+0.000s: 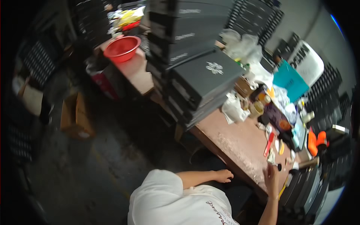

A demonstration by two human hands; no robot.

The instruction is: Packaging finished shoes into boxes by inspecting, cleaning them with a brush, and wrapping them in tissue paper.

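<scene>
My left hand [224,176] is beside the near edge of the worktable [240,161], in front of my body. Its fingers are loosely bent and partly apart, with nothing seen in them. Over the tabletop at the right, my right hand [272,173] has its fingers drawn together. A small black round thing [279,167] shows right at these fingertips; whether they pinch it or something else is too blurred to tell. Just beyond them lies a crumpled whitish scrap [271,156]. A red flat-handled tool [269,144] and a yellow curved piece [281,147] lie farther back.
Dark shoe boxes [206,77] are stacked high at the table's far left. Bags, a tape roll [256,109] and a teal bin [290,80] crowd the back. More dark boxes [303,187] stand at right. A red basin [122,48] and a cardboard carton [77,116] are leftward.
</scene>
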